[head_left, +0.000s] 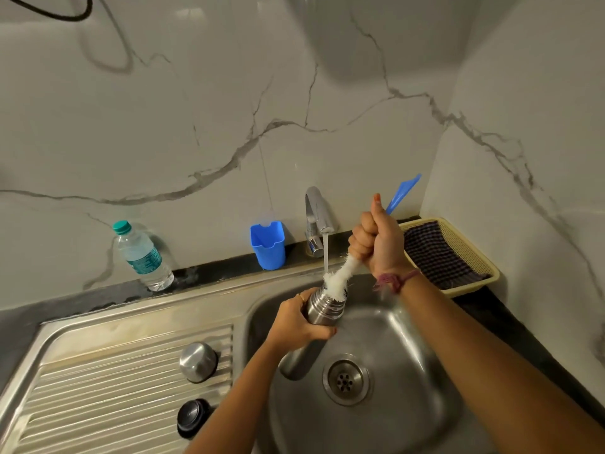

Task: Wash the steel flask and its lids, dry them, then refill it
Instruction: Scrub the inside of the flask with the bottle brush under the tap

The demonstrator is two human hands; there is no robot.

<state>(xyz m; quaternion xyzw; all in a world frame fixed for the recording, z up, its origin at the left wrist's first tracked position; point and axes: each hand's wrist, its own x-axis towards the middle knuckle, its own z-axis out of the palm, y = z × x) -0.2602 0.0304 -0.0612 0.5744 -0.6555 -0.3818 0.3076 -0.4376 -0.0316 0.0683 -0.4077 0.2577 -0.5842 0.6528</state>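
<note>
Over the steel sink basin (386, 326), my left hand (294, 322) grasps the cylindrical steel flask (319, 311) while my right hand (376, 239) clenches the blue-handled white bottle brush (340, 276) under the running tap (316, 221), scrubbing; next, I judge, comes plunging deeper.

Open basin (386, 326) around the drain (347, 379); tap (316, 217) behind, two lids (198, 362) on the drainboard (98, 381)

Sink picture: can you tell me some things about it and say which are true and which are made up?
1. The tap is running. True.
2. The left hand holds the flask. True.
3. The right hand holds a sponge. False: it grips a brush.
4. Both lids are in the basket. False: the steel lid and black lid lie on the drainboard.
5. The blue cup stands left of the tap. True.
</note>
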